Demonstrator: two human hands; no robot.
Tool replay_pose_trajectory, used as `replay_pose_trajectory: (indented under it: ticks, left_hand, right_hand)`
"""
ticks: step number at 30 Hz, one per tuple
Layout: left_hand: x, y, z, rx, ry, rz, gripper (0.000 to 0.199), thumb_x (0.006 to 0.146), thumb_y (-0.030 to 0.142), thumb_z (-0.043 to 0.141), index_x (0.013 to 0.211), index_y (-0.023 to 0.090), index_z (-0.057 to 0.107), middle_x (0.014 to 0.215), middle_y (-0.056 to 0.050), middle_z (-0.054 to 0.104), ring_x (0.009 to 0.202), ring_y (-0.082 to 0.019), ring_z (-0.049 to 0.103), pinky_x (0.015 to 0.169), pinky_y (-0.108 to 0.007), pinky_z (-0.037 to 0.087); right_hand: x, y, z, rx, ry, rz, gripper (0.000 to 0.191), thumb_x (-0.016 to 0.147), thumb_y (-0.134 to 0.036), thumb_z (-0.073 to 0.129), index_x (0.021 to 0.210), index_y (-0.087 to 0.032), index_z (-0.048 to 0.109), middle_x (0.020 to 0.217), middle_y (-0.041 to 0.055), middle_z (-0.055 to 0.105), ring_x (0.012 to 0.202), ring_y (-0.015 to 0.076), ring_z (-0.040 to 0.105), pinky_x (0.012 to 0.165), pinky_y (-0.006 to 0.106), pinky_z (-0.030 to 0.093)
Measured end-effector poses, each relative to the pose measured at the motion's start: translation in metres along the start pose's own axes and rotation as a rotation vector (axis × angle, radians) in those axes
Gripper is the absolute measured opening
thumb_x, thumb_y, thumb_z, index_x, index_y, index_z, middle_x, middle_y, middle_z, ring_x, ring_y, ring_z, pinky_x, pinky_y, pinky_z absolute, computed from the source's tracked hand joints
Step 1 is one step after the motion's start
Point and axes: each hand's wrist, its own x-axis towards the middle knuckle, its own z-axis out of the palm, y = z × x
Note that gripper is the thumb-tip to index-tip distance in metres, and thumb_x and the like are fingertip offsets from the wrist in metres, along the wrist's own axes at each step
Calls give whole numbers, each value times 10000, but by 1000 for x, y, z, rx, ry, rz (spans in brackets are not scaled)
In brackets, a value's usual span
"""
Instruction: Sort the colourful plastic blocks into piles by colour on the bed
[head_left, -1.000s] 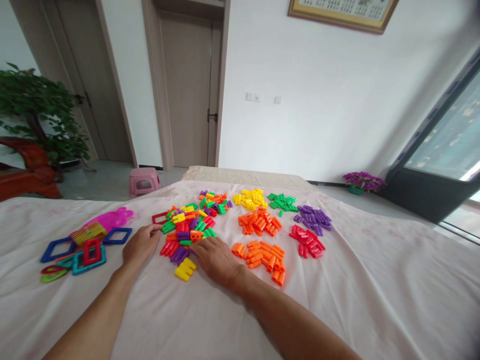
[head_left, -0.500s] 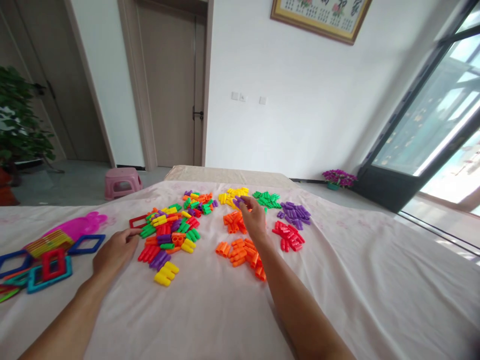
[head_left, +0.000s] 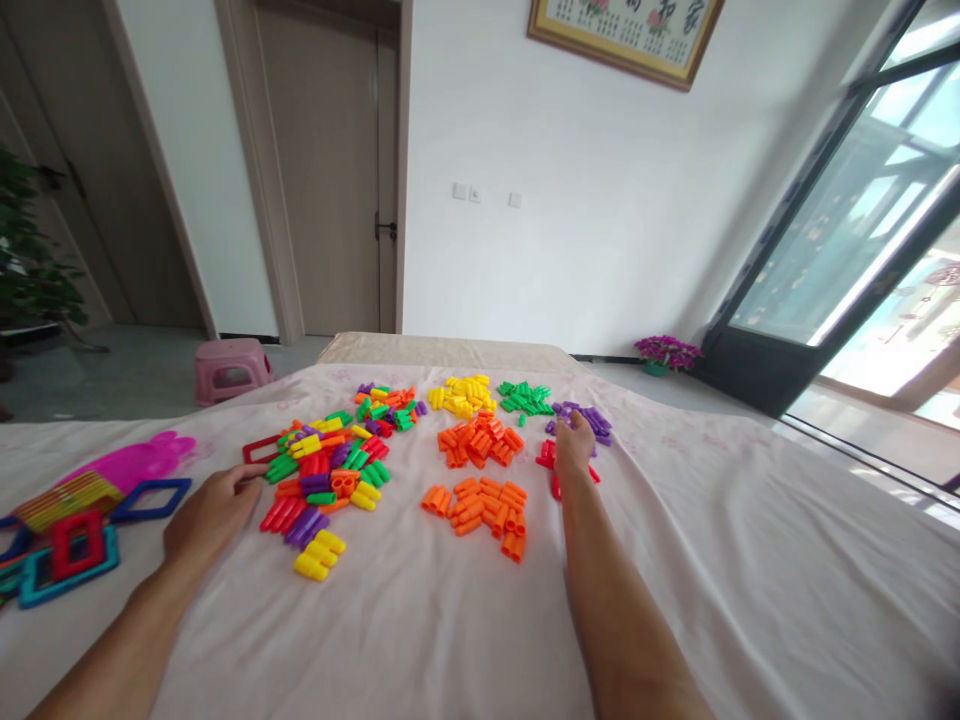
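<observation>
My right hand (head_left: 574, 442) reaches to the purple pile (head_left: 597, 424), its fingers pinched. A purple bullet-shaped plastic block shows at the fingertips, partly hidden and hard to tell from the pile. Below the wrist lie red blocks (head_left: 547, 455), partly covered by the hand. My left hand (head_left: 217, 510) rests on the cloth with loosely bent fingers and nothing seen in them. Its fingertips are beside green blocks (head_left: 282, 468) at the left edge of a mixed-colour heap (head_left: 319, 462). Orange blocks (head_left: 480, 440), yellow blocks (head_left: 461, 395) and green blocks (head_left: 525, 397) lie in separate piles.
A second orange group (head_left: 487, 508) lies nearer me. Left of my left hand are a blue square frame (head_left: 152, 498), a red frame (head_left: 79, 545), a teal frame (head_left: 67, 570) and a pink plastic item (head_left: 142, 458). A pink stool (head_left: 232, 370) stands beyond the cloth-covered table (head_left: 420, 640).
My right hand has moved right, from above the orange and yellow piles to the purple pile. The orange pile is uncovered now. My left hand stays beside the mixed heap; the view has shifted slightly.
</observation>
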Motion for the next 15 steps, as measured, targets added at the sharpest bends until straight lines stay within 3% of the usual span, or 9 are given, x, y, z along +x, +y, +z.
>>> replay_pose_trajectory:
  ticks: [3, 7, 11, 15]
  left_hand:
    - [-1, 2, -2, -3, -5, 2, 442, 967, 398, 498, 1276, 226, 762, 1282, -113, 758, 1017, -319, 700, 805, -387, 520]
    - [-6, 6, -5, -1, -6, -3, 473, 970, 420, 460, 1284, 241, 766, 1323, -120, 746, 1082, -326, 705, 828, -396, 526]
    - [-9, 10, -6, 2, 29, 4, 474, 954, 431, 462, 1257, 249, 778, 1326, -109, 753, 1115, -321, 712, 835, -381, 537]
    - [-10, 12, -7, 10, 42, -12, 459, 945, 423, 470, 1233, 265, 790, 1309, -87, 769, 1086, -302, 727, 824, -355, 542]
  right_hand:
    - [-2, -5, 1, -21, 30, 67, 662, 733, -258, 565, 1357, -81, 700, 1299, 195, 740, 1138, 289, 725, 1003, 401, 577]
    - [-31, -33, 25, 8, -133, -53, 530, 776, -248, 552, 1247, -112, 754, 1243, 166, 769, 1046, 272, 747, 998, 427, 581]
    - [-90, -70, 55, 7, -478, -221, 375, 817, -176, 556, 1110, -174, 791, 1095, 93, 811, 990, 234, 757, 964, 397, 590]
    - [-161, -98, 64, -112, -858, -469, 361, 907, -78, 546, 1145, -209, 786, 1120, 70, 805, 1058, 205, 744, 971, 342, 568]
